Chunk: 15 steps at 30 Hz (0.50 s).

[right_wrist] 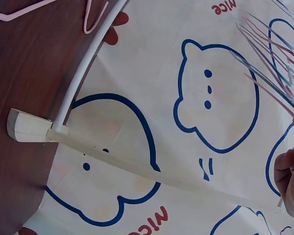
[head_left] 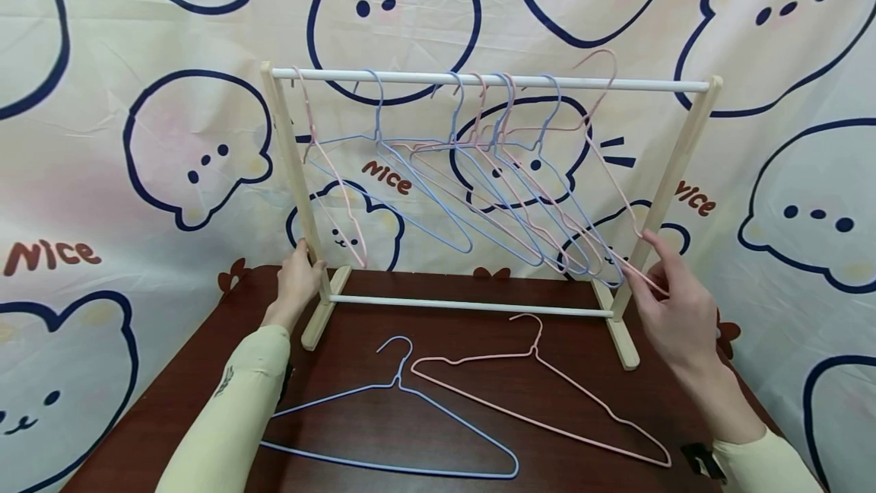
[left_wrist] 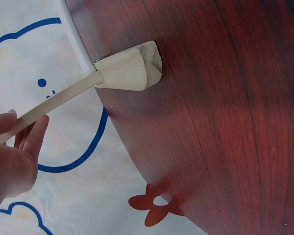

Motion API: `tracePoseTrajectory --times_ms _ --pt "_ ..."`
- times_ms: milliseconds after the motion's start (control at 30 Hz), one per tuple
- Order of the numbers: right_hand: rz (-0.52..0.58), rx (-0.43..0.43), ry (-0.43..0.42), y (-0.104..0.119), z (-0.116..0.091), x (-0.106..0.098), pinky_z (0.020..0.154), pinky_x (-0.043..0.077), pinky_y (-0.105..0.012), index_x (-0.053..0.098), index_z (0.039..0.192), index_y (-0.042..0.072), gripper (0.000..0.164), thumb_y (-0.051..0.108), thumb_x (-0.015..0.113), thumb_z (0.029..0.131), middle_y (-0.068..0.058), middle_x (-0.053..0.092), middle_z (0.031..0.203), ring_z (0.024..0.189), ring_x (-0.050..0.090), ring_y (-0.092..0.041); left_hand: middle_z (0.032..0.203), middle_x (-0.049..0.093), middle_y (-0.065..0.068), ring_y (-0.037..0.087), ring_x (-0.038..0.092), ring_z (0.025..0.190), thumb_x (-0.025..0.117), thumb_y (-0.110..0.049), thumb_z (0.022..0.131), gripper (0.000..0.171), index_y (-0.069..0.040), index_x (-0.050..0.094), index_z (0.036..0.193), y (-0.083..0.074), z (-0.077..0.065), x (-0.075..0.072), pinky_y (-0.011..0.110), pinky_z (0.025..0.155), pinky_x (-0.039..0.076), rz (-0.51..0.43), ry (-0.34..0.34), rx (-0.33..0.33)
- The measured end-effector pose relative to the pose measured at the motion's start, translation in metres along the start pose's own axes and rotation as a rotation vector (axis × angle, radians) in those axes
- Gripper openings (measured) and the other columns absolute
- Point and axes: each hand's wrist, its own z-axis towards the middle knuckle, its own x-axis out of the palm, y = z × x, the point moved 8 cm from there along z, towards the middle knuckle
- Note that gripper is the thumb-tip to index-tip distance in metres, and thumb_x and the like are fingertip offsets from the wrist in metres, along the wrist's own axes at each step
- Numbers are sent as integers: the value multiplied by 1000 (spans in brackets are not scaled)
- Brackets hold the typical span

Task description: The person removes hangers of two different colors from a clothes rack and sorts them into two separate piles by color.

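Note:
A wooden clothes rack with white rails stands on the table. My left hand grips its left post. At the right end, my right hand pinches the lower corner of a pink hanger. That hanger's hook rises above the top rail; I cannot tell whether it rests on it. Several blue and pink hangers hang from the rail, among them a blue hanger and, farthest left, a pink hanger. In the right wrist view my right hand is partly cut off.
A blue hanger and another pink hanger lie flat on the dark wooden table in front of the rack. Behind the rack hangs a pale cloth printed with cartoon bears. The rack's feet stand near the table's far edge.

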Motion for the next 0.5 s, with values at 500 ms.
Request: tracePoseTrajectory --times_ms 500 --pt "147 87 -64 -14 -33 -24 57 27 -5 60 129 -4 67 -20 78 66 -2 46 68 59 34 7 128 56 35 51 60 109 52 -13 102 44 2 38 140 -1 -1 0 60 88 52 -5 3 -12"
